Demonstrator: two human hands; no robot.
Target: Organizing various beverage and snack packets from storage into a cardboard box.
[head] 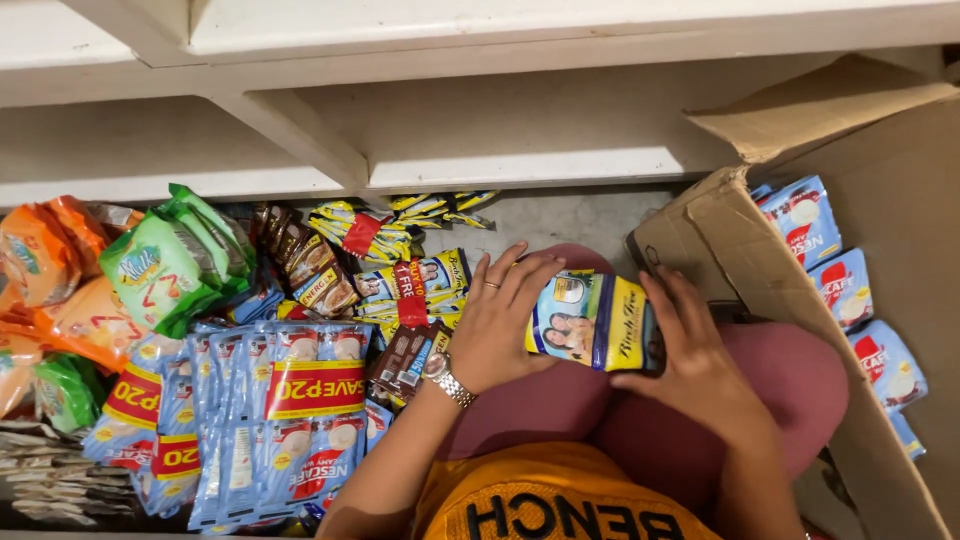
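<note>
Right end of the blue-and-yellow sachet pack (pixel 592 320) is hidden under the right hand (pixel 690 355), probably gripped; left hand (pixel 497 325) fingers spread (ring on one) cup its left end, over the lap.

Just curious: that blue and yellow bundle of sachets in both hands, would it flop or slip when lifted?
The blue and yellow sachet bundle probably bends somewhat, being soft packets banded together. Its glossy film looks slippery, which may explain the left hand and right hand both holding it. Likely light.

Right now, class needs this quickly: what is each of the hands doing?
Left hand: closed on the blue-and-yellow sachet bundle.
Right hand: gripping the same bundle's other end.
</note>
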